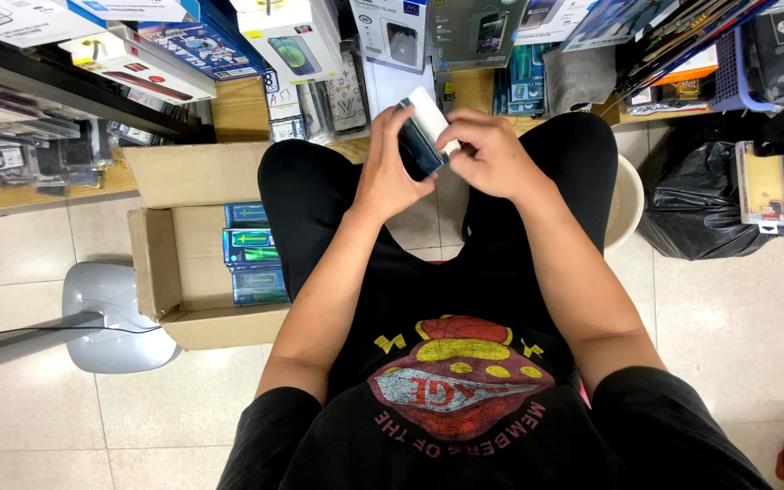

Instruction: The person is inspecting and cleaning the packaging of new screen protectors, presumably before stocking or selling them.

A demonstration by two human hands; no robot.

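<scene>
1. The small dark box (421, 145) could slip and fall to the floor, because only fingers pinch it.
2. The left hand (390, 172) wraps its fingers around the box and holds it up above the knees.
3. The right hand (492, 154) curls over the box's white end, fingers closed on it.

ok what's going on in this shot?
A seated person holds a small dark phone-shaped item over their lap. The left hand grips it from the side and the right hand works at a white piece at its top edge. A cardboard box with blue-green packs sits open on the floor to their left. A black bag lies to the right, and shelves of boxed accessories stand ahead.
</scene>
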